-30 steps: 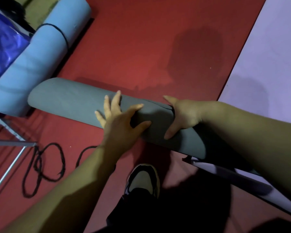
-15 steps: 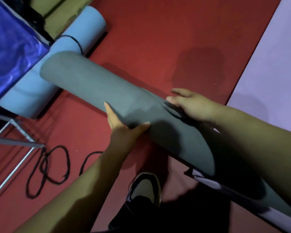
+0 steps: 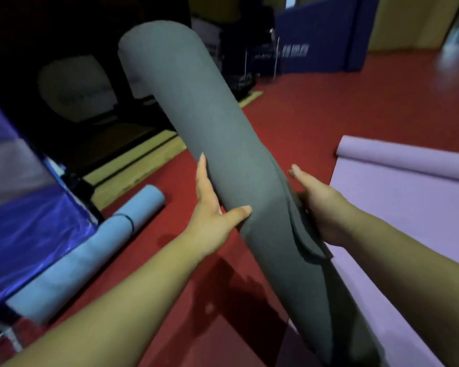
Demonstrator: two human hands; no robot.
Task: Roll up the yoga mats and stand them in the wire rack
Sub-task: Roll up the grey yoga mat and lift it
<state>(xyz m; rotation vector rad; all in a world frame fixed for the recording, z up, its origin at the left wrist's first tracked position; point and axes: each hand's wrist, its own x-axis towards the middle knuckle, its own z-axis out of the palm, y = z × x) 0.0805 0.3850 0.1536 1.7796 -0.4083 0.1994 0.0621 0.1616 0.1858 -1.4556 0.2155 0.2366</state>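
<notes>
A rolled grey yoga mat [image 3: 212, 144] is held off the red floor [image 3: 316, 107] between both hands, tilted so that its far end is raised toward the dark back of the room and its near end drops toward the lower edge of the view. The left hand [image 3: 212, 215] is pressed against the left side of the grey roll, with the fingers laid flat along it and the thumb hooked across its front, so the roll is gripped rather than merely touched. The right hand [image 3: 318, 205] is cupped against the right side of the grey roll, at about the same level as the left hand, with the fingers extended along the mat's surface; the palm is seen to be in contact with it. Just beside the right hand, the loose outer edge of the grey roll is seen standing slightly away from the layers beneath. To the left of the grey roll, a rolled light blue mat [image 3: 90, 250] lies on the floor, bound by a dark band [image 3: 129, 222] around its middle, and next to it a shiny blue sheet [image 3: 29, 229] is seen. To the right of the grey roll, a lilac mat [image 3: 408, 202] is spread flat on the floor, its far end curled into a small roll. No wire rack can be clearly made out.
</notes>
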